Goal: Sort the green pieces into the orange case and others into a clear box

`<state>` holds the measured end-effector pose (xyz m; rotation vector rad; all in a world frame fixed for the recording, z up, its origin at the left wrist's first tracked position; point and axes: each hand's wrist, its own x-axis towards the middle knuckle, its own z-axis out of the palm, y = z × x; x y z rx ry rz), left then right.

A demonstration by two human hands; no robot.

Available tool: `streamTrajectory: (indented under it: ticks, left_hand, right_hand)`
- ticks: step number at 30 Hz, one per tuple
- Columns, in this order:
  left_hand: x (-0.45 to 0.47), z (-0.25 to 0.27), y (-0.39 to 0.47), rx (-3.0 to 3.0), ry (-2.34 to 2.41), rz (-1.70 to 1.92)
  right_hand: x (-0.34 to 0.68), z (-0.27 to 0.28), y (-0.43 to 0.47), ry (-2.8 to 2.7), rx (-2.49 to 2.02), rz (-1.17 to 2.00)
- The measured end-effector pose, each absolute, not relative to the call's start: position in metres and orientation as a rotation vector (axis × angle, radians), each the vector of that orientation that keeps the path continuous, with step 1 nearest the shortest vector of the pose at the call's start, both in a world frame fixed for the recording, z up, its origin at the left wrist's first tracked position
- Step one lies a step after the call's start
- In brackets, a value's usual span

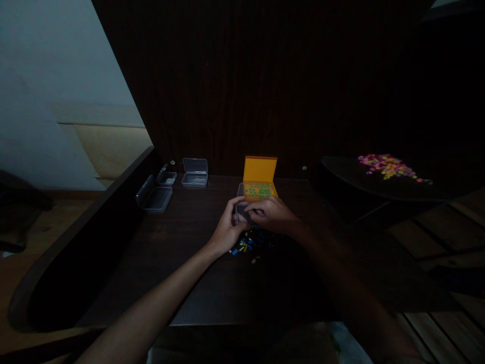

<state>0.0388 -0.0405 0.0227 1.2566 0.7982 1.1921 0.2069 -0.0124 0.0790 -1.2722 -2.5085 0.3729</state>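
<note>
My left hand (229, 227) grips the left side of a small clear plastic box (241, 208), its thumb along the near edge. Above that box, my right hand (272, 215) has its fingers curled together at the tips; anything between them is too small and dark to make out. Just behind stands an open yellow case (260, 168), its lid upright and small green pieces (261, 191) in its base. Close below my hands lies a loose pile of small blue, yellow and dark pieces (247, 243).
Several open clear boxes stand at the back left, including one large box (158, 199) and another with a raised lid (195, 179). A raised side board (87, 232) edges the dark table on the left. Colourful small pieces (388, 167) are heaped on a dark surface at right.
</note>
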Motion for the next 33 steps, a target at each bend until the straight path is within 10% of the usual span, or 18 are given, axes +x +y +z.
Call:
streamTrajectory:
  ticks: [33]
  left_hand:
    - [0.0398,0.0233,-0.0422,1.236,0.779,1.158]
  right_hand:
    - [0.2114,0.0746,-0.0085,-2.486,-1.297,0.495]
